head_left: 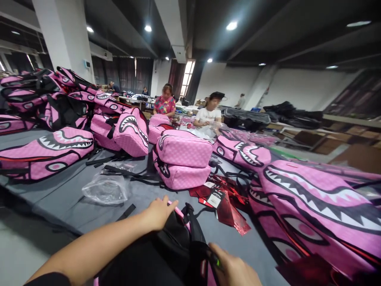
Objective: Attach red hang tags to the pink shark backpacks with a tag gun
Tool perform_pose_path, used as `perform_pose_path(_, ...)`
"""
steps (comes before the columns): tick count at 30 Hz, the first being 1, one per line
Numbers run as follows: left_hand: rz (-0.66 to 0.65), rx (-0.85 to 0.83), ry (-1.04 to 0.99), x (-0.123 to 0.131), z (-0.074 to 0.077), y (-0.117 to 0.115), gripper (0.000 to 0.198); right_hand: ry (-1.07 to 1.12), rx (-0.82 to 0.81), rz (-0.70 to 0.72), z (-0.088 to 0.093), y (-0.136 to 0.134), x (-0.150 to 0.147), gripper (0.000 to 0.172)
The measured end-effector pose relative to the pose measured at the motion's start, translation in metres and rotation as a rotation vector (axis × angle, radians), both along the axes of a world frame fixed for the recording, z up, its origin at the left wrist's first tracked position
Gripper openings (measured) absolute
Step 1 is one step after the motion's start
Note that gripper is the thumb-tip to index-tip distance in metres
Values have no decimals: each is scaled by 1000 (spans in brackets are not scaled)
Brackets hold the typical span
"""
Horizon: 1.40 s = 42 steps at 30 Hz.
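Observation:
In front of me lies a backpack [175, 234], its black back panel and straps facing up and pink trim along its edge. My left hand [160, 213] is bent over the far, pink-trimmed end of it, gripping there. My right hand [235, 265] is closed beside the bag's right strap. A small dark tool with a bright green part [218, 262] shows in its fingers; its kind is mostly hidden. Just beyond the bag, red foil pouches [230, 212] and a black-and-white tag [216, 197] lie on the grey table [71, 194].
Pink shark-mouth backpacks stand ahead [186, 159], lie stacked at right [315, 198] and pile up at left [47, 153]. A clear plastic bag [105, 190] lies on the table. Two people work across it, one in a patterned top [164, 105], one in a white shirt [207, 115].

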<state>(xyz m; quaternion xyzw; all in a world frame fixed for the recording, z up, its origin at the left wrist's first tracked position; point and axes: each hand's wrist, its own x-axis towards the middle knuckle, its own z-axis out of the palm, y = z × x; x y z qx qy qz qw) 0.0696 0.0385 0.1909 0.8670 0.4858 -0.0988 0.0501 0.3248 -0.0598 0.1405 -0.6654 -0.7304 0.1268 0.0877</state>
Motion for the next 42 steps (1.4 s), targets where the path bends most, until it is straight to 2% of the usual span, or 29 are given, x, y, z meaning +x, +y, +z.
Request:
perform_pose_path(3,11,-8,3,1,4,-2,102,263,-83,50,4,-7,2,34)
perform_pose_path(8,-10,6,-15,-3,-2,1,98,796,-244,-79,18,-21,-10,35)
perform_pose_path(11,-28,0,-32,-6,-3,2,98,996,-454,-99,34,-28,-12,50)
perform_pose_path(13,-22,-8,-35,-6,-1,2,98,1043,-550,-109,46,-23,-16,62)
perform_pose_path(14,-16,-14,-33,-6,0,1,98,1040,-511,-121,49,-17,-20,61)
perform_pose_path(16,-6,-30,-30,-5,4,0,97,999,-244,-167,50,0,-33,53)
perform_pose_path(18,-5,-46,-40,-5,9,-1,97,942,78,-228,39,19,-51,45)
perform_pose_path(20,-10,-58,-54,-6,12,-1,98,833,203,-206,22,32,-68,38)
perform_pose_path(22,-20,-66,-62,-8,13,-1,99,573,159,-74,10,34,-78,29)
perform_pose_path(23,-25,-67,-66,-8,13,0,99,391,125,2,8,33,-80,30)
perform_pose_path(25,-32,-67,-76,-10,10,2,100,31,75,81,12,27,-80,37)
perform_pose_path(27,-35,-59,-93,-11,6,3,100,-145,38,43,24,24,-77,36)
perform_pose_path(28,-35,-50,-105,-11,4,4,100,-129,34,12,30,25,-76,31)
perform_pose_path(30,-36,-43,-127,-13,2,4,100,72,36,-34,37,29,-77,18)
perform_pose_path(32,-32,-58,-144,-15,1,5,103,349,-15,-69,33,34,-83,13)
perform_pose_path(34,-26,-81,-159,-17,0,6,105,468,-119,-92,23,39,-89,10)
perform_pose_path(36,-27,-92,-181,-18,1,7,105,361,-158,-75,13,41,-94,11)
perform_pose_path(38,-37,-104,-207,-20,1,8,102,139,-137,-24,9,41,-95,19)
perform_pose_path(42,0,-159,-353,-33,2,6,92,-115,-217,107,19,43,-100,34)
